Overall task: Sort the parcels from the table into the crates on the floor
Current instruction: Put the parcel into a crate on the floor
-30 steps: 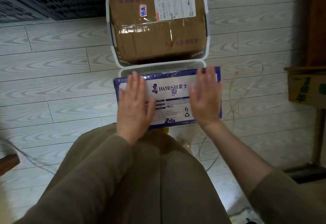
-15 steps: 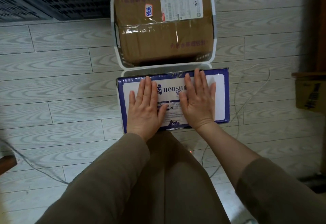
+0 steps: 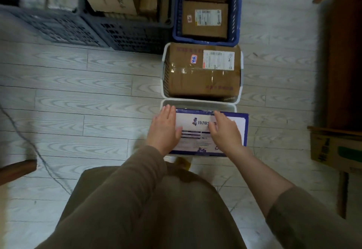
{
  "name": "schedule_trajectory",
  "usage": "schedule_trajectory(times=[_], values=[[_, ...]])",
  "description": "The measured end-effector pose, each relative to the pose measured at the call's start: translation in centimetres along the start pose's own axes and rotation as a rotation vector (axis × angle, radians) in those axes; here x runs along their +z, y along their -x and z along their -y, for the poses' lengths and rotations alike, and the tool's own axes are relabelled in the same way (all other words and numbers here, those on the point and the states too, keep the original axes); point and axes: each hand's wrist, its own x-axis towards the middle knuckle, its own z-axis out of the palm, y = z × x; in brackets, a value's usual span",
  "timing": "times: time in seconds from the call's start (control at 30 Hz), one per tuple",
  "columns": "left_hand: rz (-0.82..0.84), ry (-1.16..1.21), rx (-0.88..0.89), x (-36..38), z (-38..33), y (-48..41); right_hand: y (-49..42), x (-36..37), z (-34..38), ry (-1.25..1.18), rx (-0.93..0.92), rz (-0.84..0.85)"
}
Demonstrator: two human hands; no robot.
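We see a pale floor (image 3: 78,101) of wood-grain planks. On it stands a white plastic crate (image 3: 195,103) with rounded corners. A flat rectangular parcel (image 3: 196,126), glossy white with a blue border, lies over the crate's opening. The left hand (image 3: 164,129) and right hand (image 3: 225,131) rest flat on the parcel, fingers extended, gripping nothing.

Left hand (image 3: 164,130), right hand (image 3: 226,131) — (both) flat.
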Motion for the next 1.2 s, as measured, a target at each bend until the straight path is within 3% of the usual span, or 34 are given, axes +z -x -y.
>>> schedule_trajectory(times=[0.2, 0.67, 0.9, 1.2], values=[[-0.098, 0.293, -0.181, -10.4, 5.8, 6.0, 3.6, -3.9, 11.1, -0.194, 0.0, 0.126], [-0.528, 0.654, -0.291, -38.2, 26.4, 21.3, 13.5, -9.3, 50.7, -0.17, -0.531, 0.094], [-0.812, 0.784, -0.381, -45.5, 33.2, 29.1, 17.5, -9.3, 64.3, -0.079, -0.807, 0.064], [-1.088, 0.899, -0.642, -51.3, 41.6, 33.9, 19.0, -7.9, 79.0, 0.025, -1.102, 0.27]])
